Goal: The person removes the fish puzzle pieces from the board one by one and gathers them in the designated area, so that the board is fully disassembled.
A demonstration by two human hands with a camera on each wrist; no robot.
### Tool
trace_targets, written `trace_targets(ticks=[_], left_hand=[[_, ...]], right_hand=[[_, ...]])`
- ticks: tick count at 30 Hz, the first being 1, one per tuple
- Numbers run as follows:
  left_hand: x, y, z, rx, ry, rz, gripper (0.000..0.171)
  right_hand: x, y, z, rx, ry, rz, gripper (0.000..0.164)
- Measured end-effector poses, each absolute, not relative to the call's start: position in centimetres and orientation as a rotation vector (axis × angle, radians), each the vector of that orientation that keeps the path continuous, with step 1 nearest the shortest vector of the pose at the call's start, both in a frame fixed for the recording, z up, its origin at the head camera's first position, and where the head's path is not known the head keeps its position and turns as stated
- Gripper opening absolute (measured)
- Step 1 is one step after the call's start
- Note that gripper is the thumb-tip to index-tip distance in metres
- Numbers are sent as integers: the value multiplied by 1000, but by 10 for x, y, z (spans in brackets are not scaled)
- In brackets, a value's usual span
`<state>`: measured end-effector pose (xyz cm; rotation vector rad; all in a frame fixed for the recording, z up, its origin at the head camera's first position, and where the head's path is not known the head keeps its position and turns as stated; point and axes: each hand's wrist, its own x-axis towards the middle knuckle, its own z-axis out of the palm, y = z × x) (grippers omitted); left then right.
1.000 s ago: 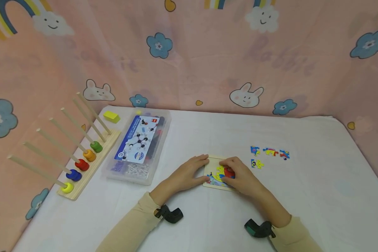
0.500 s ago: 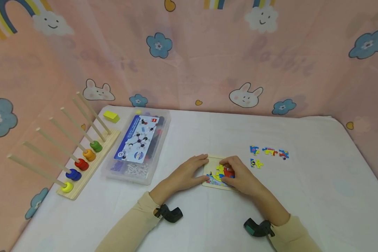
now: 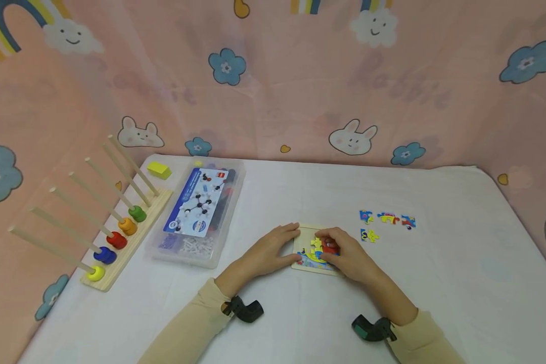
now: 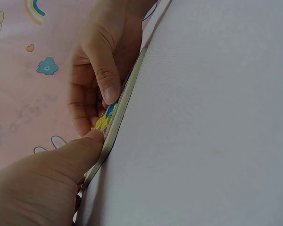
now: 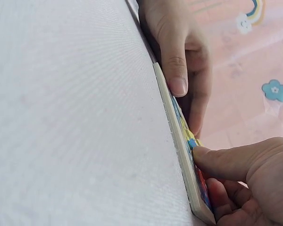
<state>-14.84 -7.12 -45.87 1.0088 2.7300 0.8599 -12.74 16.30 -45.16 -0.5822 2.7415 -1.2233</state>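
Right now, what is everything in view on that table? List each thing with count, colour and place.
Wooden jigsaw puzzle tray: one, pale wood, colourful pieces inside, table centre.
Loose jigsaw pieces: four, blue, yellow and red, right of the tray.
Clear plastic box of molecule-model parts: one, left of centre.
Wooden peg rack: one, six pegs, with green, orange, red, blue and yellow rings, far left.
Yellow block: one, back left.
Left hand: steadies the tray's left edge.
Right hand: fingers press a red piece.
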Motion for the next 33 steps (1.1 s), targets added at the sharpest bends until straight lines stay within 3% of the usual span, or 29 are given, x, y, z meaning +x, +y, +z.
trace_targets(ticks=[33], left_hand=[[-147,-72,-459,1011,2729,872,63]], right_hand=[[-124,162,-442,-464,2773,-1230,42]])
